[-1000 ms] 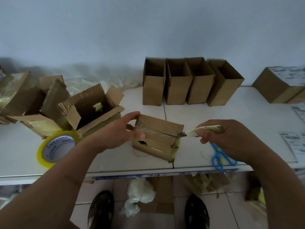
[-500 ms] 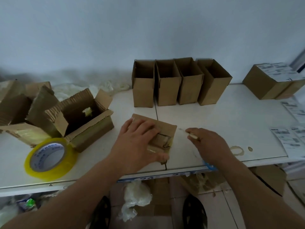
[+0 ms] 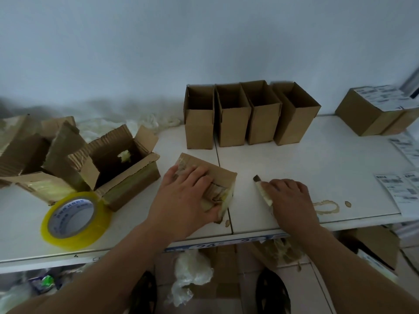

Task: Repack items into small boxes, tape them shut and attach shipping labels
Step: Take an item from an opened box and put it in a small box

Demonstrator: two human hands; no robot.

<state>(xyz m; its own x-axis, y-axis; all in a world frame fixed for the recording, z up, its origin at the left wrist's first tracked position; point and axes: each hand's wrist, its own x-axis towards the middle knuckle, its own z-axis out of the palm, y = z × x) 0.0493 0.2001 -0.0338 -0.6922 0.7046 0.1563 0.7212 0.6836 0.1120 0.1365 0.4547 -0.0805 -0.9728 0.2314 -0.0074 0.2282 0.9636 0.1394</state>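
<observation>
Small box: we see the taped small box (image 3: pixel 217 177) lying on the white table (image 3: pixel 317 168), near its front edge.
Left hand: our left hand (image 3: pixel 183 200) rests flat on top of the small box, fingers spread, thumb by its front corner.
Right hand: our right hand (image 3: pixel 292 200) is just right of the small box, fingers curled round a knife (image 3: pixel 263 191) that lies on the table.
Empty boxes: four open empty boxes (image 3: pixel 249 114) stand in a row behind the small box.
Tape roll: a yellow tape roll (image 3: pixel 72 218) lies to the left of the small box.
Labels: paper labels (image 3: pixel 399 191) lie far to the right of the small box.
</observation>
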